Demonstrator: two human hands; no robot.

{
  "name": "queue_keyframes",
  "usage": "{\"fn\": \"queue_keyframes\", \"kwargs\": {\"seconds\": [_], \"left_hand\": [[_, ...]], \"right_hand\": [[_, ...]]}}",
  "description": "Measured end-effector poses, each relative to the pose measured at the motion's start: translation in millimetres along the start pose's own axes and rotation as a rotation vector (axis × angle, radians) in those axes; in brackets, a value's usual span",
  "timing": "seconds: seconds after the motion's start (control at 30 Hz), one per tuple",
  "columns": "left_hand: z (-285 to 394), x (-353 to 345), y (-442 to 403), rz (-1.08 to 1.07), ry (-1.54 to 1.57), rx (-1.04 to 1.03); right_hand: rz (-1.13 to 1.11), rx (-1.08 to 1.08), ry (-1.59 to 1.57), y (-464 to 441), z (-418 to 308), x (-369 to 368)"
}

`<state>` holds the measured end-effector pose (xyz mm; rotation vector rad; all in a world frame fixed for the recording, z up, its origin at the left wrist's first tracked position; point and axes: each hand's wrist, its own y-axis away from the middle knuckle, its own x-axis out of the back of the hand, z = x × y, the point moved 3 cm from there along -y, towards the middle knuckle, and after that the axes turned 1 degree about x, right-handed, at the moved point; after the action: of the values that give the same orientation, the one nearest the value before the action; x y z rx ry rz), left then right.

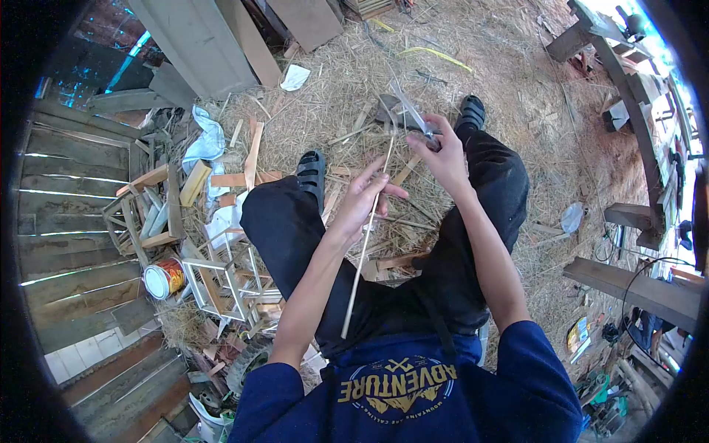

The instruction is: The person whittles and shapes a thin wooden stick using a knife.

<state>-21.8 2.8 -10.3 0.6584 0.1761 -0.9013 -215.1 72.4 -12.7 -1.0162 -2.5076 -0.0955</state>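
My left hand [360, 198] is closed around a thin pale wooden stick [357, 277], thumb pressing on it. The stick slants from above the ground between my feet down towards my lap. In my right hand [445, 156] is a knife [410, 108], its dark handle in my curled fingers and its long shiny blade pointing away and up to the left. The blade lies just right of the stick's blurred far end; whether they touch I cannot tell. Beneath both hands, wood offcuts and shavings lie between my sandalled feet.
At left stand a small wooden frame [209, 289], a paint can [164, 279] and a wooden crate [151, 209] against a plank wall [74, 221]. Boards [193, 46] lean at the upper left. Timber beams [635, 292] are at right. Straw and wood scraps cover the ground.
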Motion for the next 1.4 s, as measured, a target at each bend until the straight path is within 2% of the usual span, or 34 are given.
{"fn": "queue_keyframes", "kwargs": {"seconds": [0.07, 0.17, 0.33, 0.47, 0.53, 0.63, 0.77, 0.93, 1.03, 1.07, 1.17, 1.2, 1.3, 1.4], "left_hand": [[-0.1, 4.1, -2.4, -0.026, -0.033, -0.015], [2.1, 7.1, -4.1, -0.044, -0.067, -0.025], [1.6, 9.3, -4.0, -0.072, -0.072, 0.007], [6.5, 19.4, -4.3, -0.052, 0.132, 0.096], [6.2, 27.4, -5.8, -0.092, 0.315, 0.099], [6.4, 27.2, -5.1, 0.045, 0.410, 0.108], [1.5, 34.7, -6.4, -0.063, 0.556, 0.118], [12.5, 29.4, -2.2, -0.042, 0.540, 0.041], [18.6, 22.1, -3.7, 0.108, 0.277, -0.087], [16.0, 25.3, -8.1, 0.182, -0.064, -0.187], [5.8, 17.0, -8.1, 0.344, -0.420, -0.436], [8.4, 15.4, -5.3, 0.345, -0.355, -0.365], [17.1, 16.4, -0.1, 0.482, -0.767, -0.411], [31.9, 6.0, 13.7, 0.669, -1.157, -0.571]], "right_hand": [[0.012, 0.061, 0.065, -1.7, 13.1, -5.6], [-0.123, -0.009, 0.208, -0.4, -5.3, 0.7], [-0.202, 0.042, 0.208, 0.1, -2.0, -4.9], [-0.371, -0.025, 0.162, -4.5, 11.4, -7.6], [-0.380, 0.016, 0.182, -5.2, 8.1, -8.2], [-0.369, 0.060, 0.225, -3.6, 8.9, -10.5], [-0.373, 0.034, 0.295, -1.0, 4.2, -12.6], [-0.389, 0.048, -0.057, -2.2, 22.5, -21.2], [-0.402, -0.058, -0.167, 1.0, 11.1, -18.2], [-0.403, -0.105, -0.200, 2.8, 6.4, -18.7], [-0.435, -0.220, -0.305, 9.4, 9.9, -26.9], [-0.454, -0.208, -0.312, 10.7, 10.5, -29.6], [-0.494, -0.197, -0.328, 14.0, 9.4, -34.4], [-0.507, -0.242, -0.353, 16.4, 4.3, -37.3]]}}
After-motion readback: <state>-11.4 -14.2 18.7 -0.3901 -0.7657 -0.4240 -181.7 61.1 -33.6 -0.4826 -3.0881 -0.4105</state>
